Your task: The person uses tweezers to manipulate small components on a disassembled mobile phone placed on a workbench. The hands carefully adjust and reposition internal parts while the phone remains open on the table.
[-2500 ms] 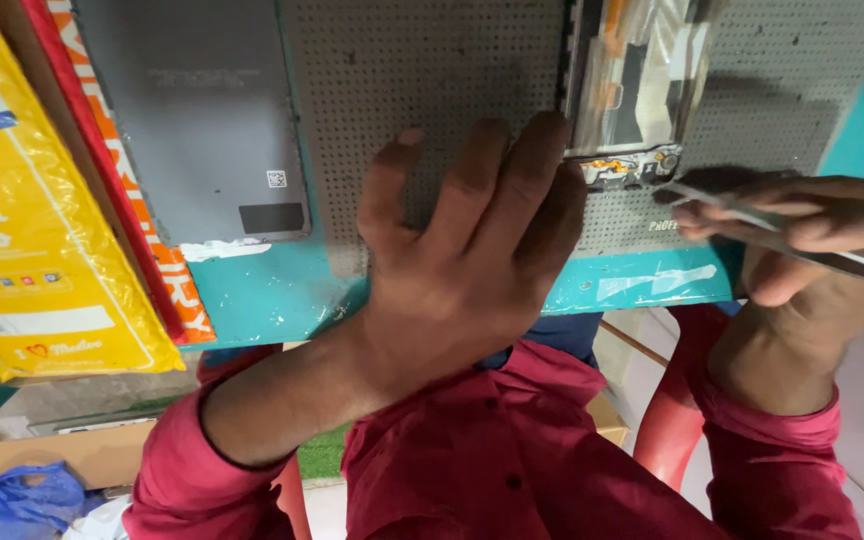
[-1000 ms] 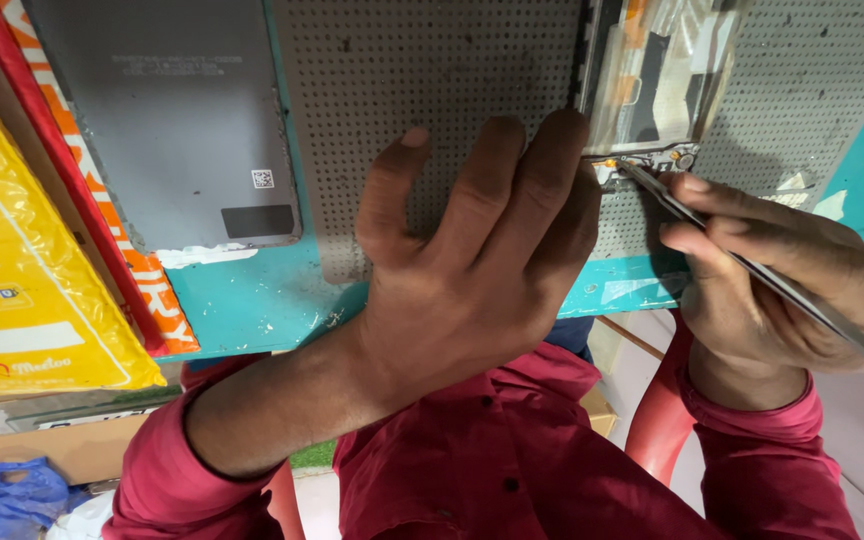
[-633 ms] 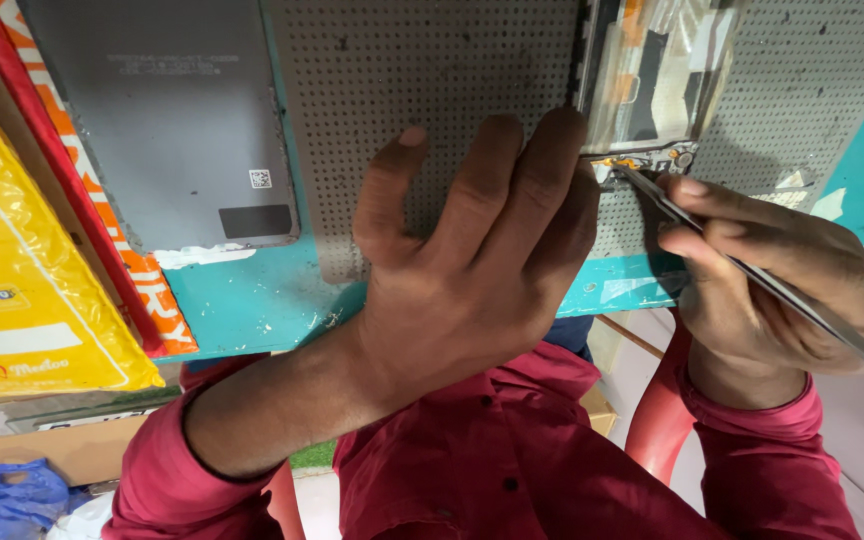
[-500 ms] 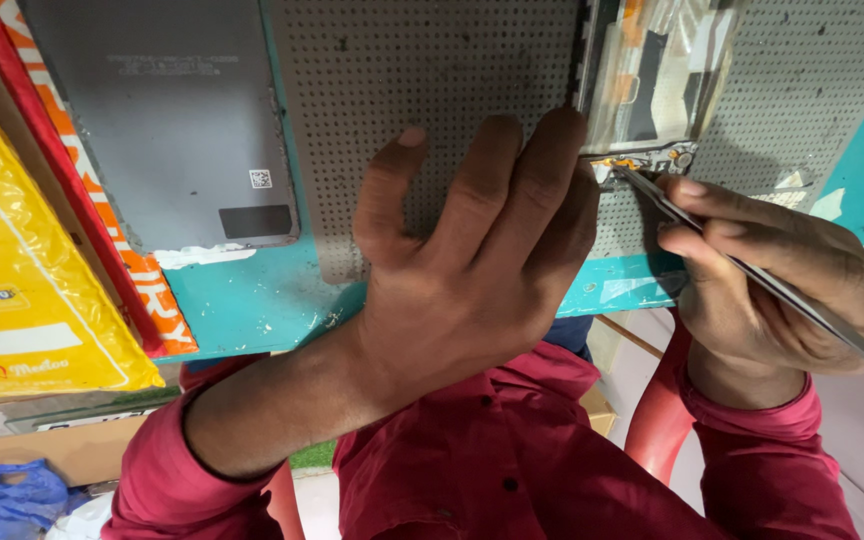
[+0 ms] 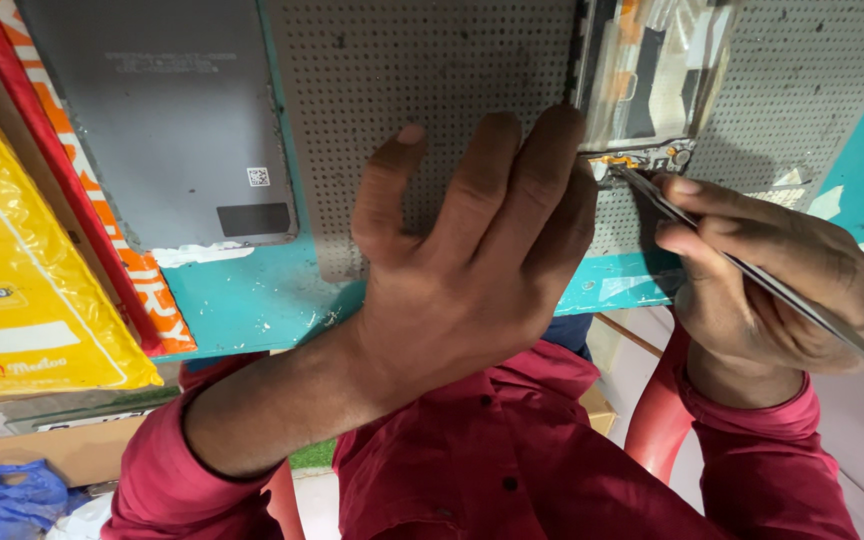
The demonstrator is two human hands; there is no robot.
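Head view, looking down at the hands. The left hand (image 5: 452, 290) lay flat at the centre of the frame, its fingers (image 5: 497, 170) spread wide and pressed palm-down on a grey perforated mat (image 5: 382, 80); it gripped nothing. The fingertips on its right side reached the lower left corner of an opened phone (image 5: 652, 75), which sat on the mat at the upper right of the frame with its internal parts exposed.

The right hand (image 5: 772, 280), at the right of the frame, had its fingers (image 5: 712, 200) closed narrowly around a pair of metal tweezers (image 5: 752, 280). The tweezers ran diagonally from the lower right edge of the frame up to the left, and their tip met the small circuit board (image 5: 642, 160) at the bottom edge of the phone. Whether the tip gripped any part could not be told.

The mat rested on a teal surface (image 5: 252, 300). At the upper left of the frame a grey back cover (image 5: 172, 120) lay on that surface, just beside the mat. Left of the cover stood a red and orange box (image 5: 102, 220), and further left a yellow packet (image 5: 12, 260). Both forearms wore maroon sleeves (image 5: 172, 480), seen along the lower edge. A blue plastic bag (image 5: 2, 500) showed at the lower left corner.
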